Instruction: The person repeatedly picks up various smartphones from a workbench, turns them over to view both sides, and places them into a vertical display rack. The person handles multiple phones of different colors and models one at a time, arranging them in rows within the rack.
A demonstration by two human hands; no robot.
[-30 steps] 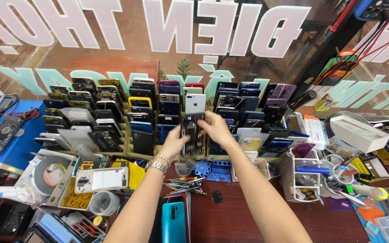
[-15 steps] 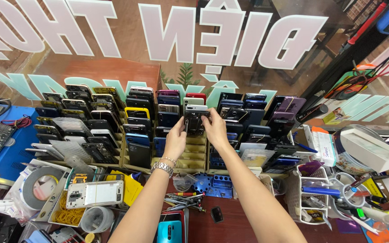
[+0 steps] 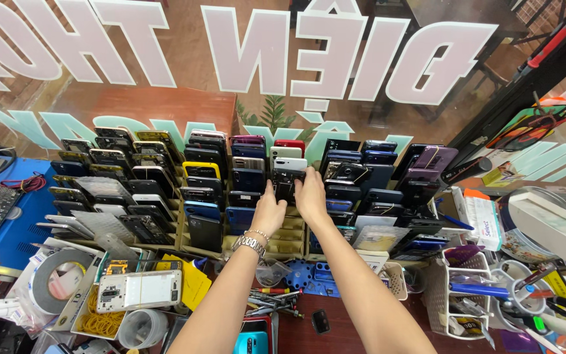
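1. The fingers (image 3: pixel 276 196) of the left hand (image 3: pixel 268 213) and those of the right hand (image 3: pixel 310 196) close from either side on a dark rectangular phone with its back cover off (image 3: pixel 288 183); the left grips its left edge, the right its right edge.
2. The phone stands upright between the two sets of fingers, its lower end among the slots of the tiered wooden phone rack (image 3: pixel 286 239). Judging by this, it is partly seated in a middle row but not let go, since both hands grip it.
3. Just above the fingers stand a white phone (image 3: pixel 289 163) and a red phone (image 3: pixel 291 144); just left of the left fingers sits a dark blue phone (image 3: pixel 249 178); just right of the right fingers leans a black phone with a round camera ring (image 3: pixel 345 172).
4. Below the fingers, several rack slots show bare wood.
5. A silver metal bracelet (image 3: pixel 249 242) circles the left wrist, below the fingers.
6. Hard to make out: whether the phone's bottom edge rests fully in a slot, because the hands and neighbouring phones cover it.
7. The fingertips behind the phone are hidden, so the depth of the grip cannot be told.
8. The surface (image 3: pixel 322 334) near the forearms is cut off by the lower edge of the view.
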